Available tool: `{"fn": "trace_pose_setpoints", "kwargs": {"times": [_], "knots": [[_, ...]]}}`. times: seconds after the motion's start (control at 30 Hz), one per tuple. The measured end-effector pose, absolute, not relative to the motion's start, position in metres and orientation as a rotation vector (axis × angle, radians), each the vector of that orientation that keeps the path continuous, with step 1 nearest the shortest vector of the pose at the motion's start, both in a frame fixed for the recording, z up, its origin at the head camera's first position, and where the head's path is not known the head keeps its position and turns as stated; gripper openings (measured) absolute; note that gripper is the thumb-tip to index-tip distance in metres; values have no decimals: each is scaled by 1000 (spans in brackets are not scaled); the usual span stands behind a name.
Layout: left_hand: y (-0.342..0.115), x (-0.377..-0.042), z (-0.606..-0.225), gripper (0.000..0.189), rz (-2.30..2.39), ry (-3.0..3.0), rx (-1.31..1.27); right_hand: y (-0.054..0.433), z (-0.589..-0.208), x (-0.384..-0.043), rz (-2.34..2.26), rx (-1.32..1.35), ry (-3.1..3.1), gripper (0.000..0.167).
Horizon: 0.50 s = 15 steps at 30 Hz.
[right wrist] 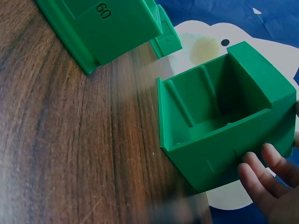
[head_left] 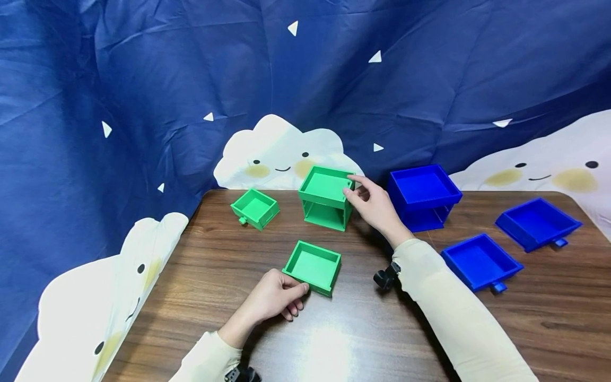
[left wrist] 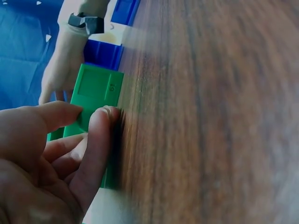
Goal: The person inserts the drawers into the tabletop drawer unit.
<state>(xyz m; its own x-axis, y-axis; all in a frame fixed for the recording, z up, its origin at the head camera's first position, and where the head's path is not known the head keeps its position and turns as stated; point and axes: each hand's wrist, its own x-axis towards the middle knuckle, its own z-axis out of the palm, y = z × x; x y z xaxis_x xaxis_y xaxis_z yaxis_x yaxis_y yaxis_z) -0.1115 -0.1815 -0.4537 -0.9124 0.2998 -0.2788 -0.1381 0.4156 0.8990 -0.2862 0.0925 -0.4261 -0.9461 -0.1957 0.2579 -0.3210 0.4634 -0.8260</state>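
The person sits close to the wooden table [head_left: 382, 329], both forearms stretched out over it, the left arm noticeably shorter in its reach than the right. The left hand [head_left: 274, 298] comes in low from the near side, wrist lowered toward the wood, its thumb and a finger pinching the small knob [left wrist: 84, 122] on the front of a green drawer [head_left: 312, 267], the other fingers tucked underneath. That drawer is in front of the green cabinet [head_left: 312, 197], apart from it, its open side up; I can't tell whether its base quite touches the wood. The right hand [head_left: 377, 207] reaches farther, slanting in from the right with the wrist bent and the palm turned toward the cabinet's side. Its thumb and fingers hold the cabinet by the upper right edge, fingertips against the outer wall; how firmly, I can't tell. The cabinet stands upright near the far edge, its hollow front facing the person. Another green drawer [head_left: 256, 207] sits to its left, well clear of both hands. Beyond the right hand stands a blue cabinet [head_left: 427, 187], with two blue drawers [head_left: 479, 260] lying farther right. Each pale sleeve ends at a black wrist camera [head_left: 387, 276].
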Motion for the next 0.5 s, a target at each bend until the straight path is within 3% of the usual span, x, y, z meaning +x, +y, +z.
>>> {"fn": "trace_pose_setpoints", "kwargs": {"times": [0.5], "knots": [[-180, -110, -455, 25, 1636, 2183, 86, 91, -429, -287, 1554, 435, -2553, 51]]}}
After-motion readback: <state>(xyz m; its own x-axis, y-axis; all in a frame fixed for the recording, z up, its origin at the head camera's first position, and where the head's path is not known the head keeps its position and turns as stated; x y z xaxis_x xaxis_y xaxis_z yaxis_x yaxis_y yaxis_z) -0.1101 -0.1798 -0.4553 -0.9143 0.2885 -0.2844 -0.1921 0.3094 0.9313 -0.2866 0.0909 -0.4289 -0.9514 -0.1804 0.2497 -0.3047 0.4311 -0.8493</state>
